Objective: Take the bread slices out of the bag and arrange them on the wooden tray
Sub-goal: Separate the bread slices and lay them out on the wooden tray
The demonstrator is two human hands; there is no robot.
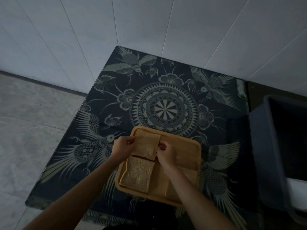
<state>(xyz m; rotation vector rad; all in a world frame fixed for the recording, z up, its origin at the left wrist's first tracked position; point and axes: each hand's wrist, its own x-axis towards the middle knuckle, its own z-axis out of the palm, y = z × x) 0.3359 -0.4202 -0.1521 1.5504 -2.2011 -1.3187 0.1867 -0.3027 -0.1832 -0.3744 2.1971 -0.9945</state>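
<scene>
both hands hold one bread slice at the far left part of the wooden tray. left hand is closed on the left edge of this upper slice, with the fingers curled over the edge near its far corner. right hand is closed on the right edge of the same slice, the fingertips pinching it from the side. if the slice already lies flat on the tray or is a little lifted, i cannot tell; its near edge seems to lie a bit over the next slice.

a second slice lies flat on the tray just in front of the first one, nearer to the person, along the left side of the tray. these two slices touch or almost touch at their short edges. to the right of the second slice, partly hidden under the right forearm, something pale lies on the tray; it may be one more slice, but the picture is too dark to be sure. the right half of the tray is bare wood.

the tray rests on a counter covered with a dark cloth that has a light pattern of birds, butterflies and a round ornament in the middle. the tray is at the near side of this cloth, below the round ornament. at the right, beside the counter, stands a dark bin. behind the counter are white tiled walls that meet in a corner. the bag is not seen in this view.
</scene>
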